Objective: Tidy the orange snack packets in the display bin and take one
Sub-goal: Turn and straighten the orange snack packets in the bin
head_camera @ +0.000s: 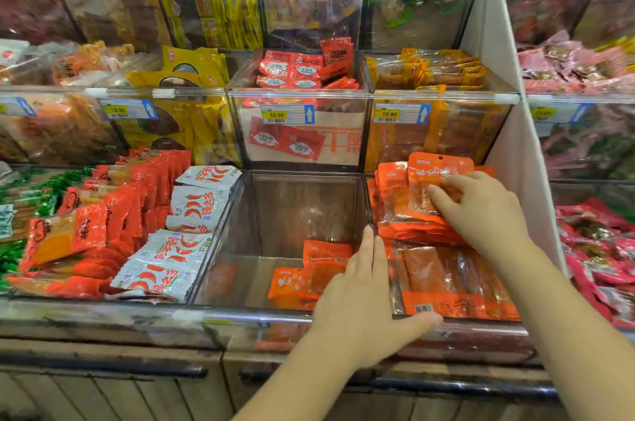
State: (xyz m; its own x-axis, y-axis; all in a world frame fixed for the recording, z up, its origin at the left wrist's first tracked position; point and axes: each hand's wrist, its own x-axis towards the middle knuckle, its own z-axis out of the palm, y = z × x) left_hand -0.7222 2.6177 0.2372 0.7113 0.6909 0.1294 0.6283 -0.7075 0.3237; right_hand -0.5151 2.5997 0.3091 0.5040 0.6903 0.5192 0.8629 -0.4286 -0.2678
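Orange snack packets (446,279) fill a clear display bin (457,326) at the front right of the bottom row. Some lie flat at the front; others stand in a stack (398,193) at the back. My right hand (481,211) reaches into the bin from the right, its fingers curled over the top of the rear stack. My left hand (364,293) stands with straight fingers against the divider wall between this bin and the middle one, thumb on the front rim. Two or three orange packets (309,272) lie in the nearly bare middle bin (254,315).
Left of the middle bin are white chilli-print packets (178,245) and red packets (113,214). Upper tiers of clear bins carry 10.90 price tags (276,115). A white partition (508,145) rises on the right, with pink-red packets (601,248) beyond it. Below the bins runs a wooden base with a dark rail.
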